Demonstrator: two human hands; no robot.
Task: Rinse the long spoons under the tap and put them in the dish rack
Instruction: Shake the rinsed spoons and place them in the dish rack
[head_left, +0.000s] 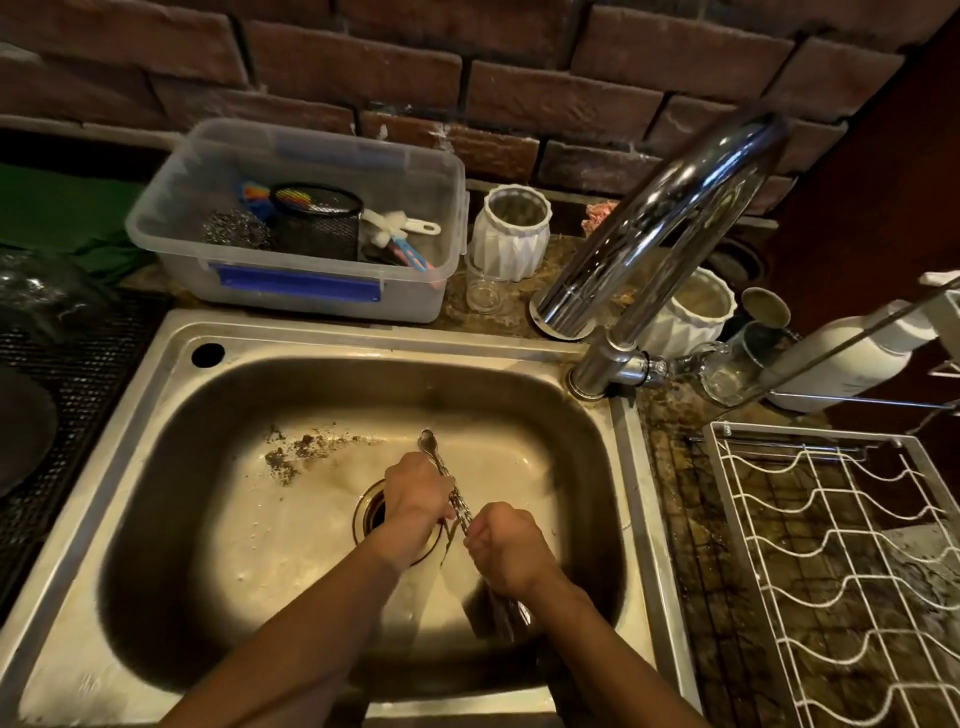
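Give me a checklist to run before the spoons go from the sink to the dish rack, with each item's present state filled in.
1. Both hands grip the spoons: ok. The left hand and right hand close around the long spoons over the sink.
2. Spoons rinsed under running water: cannot tell. No stream shows below the tap.
3. Spoon count: cannot tell. The handles are bunched and partly hidden.
4. Dish rack free to take them: ok. Its wire slots in view hold nothing.
5. Path to the rack: ok. Nothing stands between sink and rack.
6. Sink clean: not ok. Dark debris lies left of the drain.
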